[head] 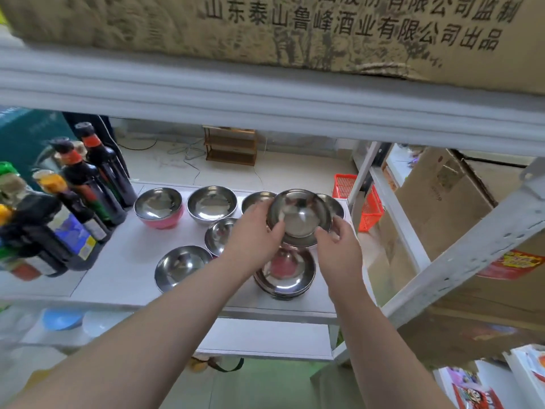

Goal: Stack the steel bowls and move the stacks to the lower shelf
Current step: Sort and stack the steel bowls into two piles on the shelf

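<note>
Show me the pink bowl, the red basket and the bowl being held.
pink bowl (160,221): head view, on its pink outer wall.
red basket (370,214): head view, on its mesh side.
held bowl (299,215): head view, on its shiny inside.

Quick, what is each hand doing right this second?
Left hand: closed on the left rim of the raised steel bowls.
Right hand: closed on the right rim of the same bowls.

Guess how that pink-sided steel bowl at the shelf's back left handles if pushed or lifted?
The pink-sided steel bowl is probably rigid, being metal-lined. Its rounded base suggests it may rock or slide on the smooth white shelf. The polished rim looks slippery, so a pinch grip might slip.
</note>
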